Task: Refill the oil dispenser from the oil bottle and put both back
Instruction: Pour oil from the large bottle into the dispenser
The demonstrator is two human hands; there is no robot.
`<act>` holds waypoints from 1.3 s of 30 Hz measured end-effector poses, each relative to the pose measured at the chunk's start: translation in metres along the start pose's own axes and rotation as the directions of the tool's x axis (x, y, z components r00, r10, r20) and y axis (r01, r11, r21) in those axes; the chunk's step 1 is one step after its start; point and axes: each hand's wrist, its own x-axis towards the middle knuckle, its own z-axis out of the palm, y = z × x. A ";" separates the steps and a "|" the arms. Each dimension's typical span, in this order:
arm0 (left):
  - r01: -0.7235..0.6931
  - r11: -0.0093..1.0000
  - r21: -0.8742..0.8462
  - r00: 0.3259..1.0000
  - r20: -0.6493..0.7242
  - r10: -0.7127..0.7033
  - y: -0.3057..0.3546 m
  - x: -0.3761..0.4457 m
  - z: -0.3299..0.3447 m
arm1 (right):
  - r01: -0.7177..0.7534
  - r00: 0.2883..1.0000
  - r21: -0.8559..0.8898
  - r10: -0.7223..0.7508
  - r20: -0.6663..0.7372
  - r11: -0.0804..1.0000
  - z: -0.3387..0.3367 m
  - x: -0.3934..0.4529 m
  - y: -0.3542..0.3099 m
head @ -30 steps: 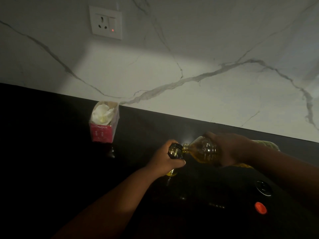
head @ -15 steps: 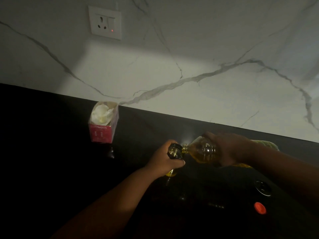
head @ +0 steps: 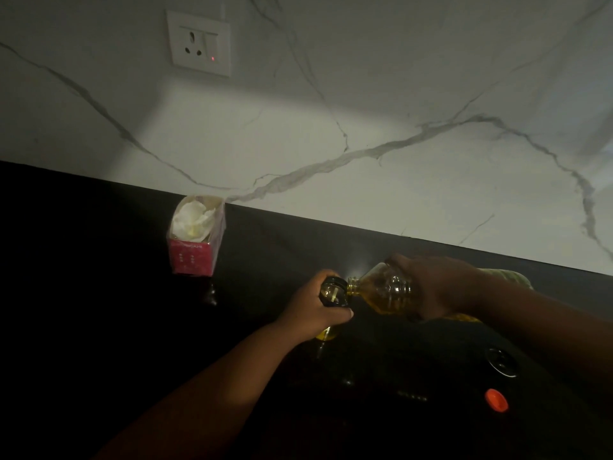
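My left hand [head: 313, 312] is wrapped around the small oil dispenser [head: 332, 293], a glass jar with a dark open rim that stands on the black counter, with yellow oil showing at its base. In my right hand [head: 438, 288] the clear plastic oil bottle [head: 381, 291] lies tipped almost level. Its open neck touches the dispenser's rim from the right. Golden oil fills the bottle's lower side, and its rear end shows beyond my wrist.
An orange-red cap [head: 496, 400] and a round black lid [head: 501, 361] lie on the counter at the lower right. A pink box [head: 195, 250] holding white tissue stands at the back left by the marble wall. A wall socket [head: 199, 43] is above.
Both hands, the dispenser and the tipped bottle hold nearly the same pose throughout; no clear movement shows.
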 end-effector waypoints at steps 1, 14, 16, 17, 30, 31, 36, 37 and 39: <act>-0.001 1.000 0.001 1.000 -0.001 0.001 0.001 0.000 0.000 | 0.001 1.000 -0.004 -0.001 0.001 1.000 0.000 0.000 0.000; 0.004 1.000 -0.008 1.000 -0.013 -0.004 0.001 -0.002 0.000 | -0.006 1.000 -0.005 0.006 0.005 1.000 -0.003 -0.001 -0.002; 0.001 1.000 -0.011 1.000 -0.011 -0.001 0.001 -0.002 0.000 | -0.003 1.000 0.002 0.003 0.008 1.000 -0.002 -0.001 -0.002; 0.000 1.000 -0.012 1.000 -0.010 0.000 0.001 -0.002 0.000 | -0.001 1.000 0.007 0.001 0.007 1.000 -0.002 0.000 -0.001; -0.001 1.000 -0.015 1.000 -0.001 0.001 0.003 -0.002 0.000 | -0.004 1.000 0.027 0.004 0.005 1.000 -0.001 0.000 -0.001; 0.000 1.000 -0.016 1.000 -0.002 0.000 0.003 -0.002 0.000 | -0.008 1.000 0.017 0.008 0.005 1.000 -0.001 -0.001 -0.001; 0.003 1.000 -0.022 1.000 -0.008 -0.003 0.002 -0.001 0.000 | -0.008 1.000 0.015 0.008 0.011 1.000 -0.001 0.000 -0.001; 0.005 1.000 -0.020 1.000 -0.006 -0.005 0.002 -0.001 0.000 | -0.008 1.000 0.016 0.008 0.009 1.000 0.000 0.000 -0.001; 0.006 1.000 -0.015 1.000 -0.007 -0.006 0.002 -0.001 0.000 | -0.010 1.000 0.001 0.010 0.005 1.000 0.000 0.000 -0.001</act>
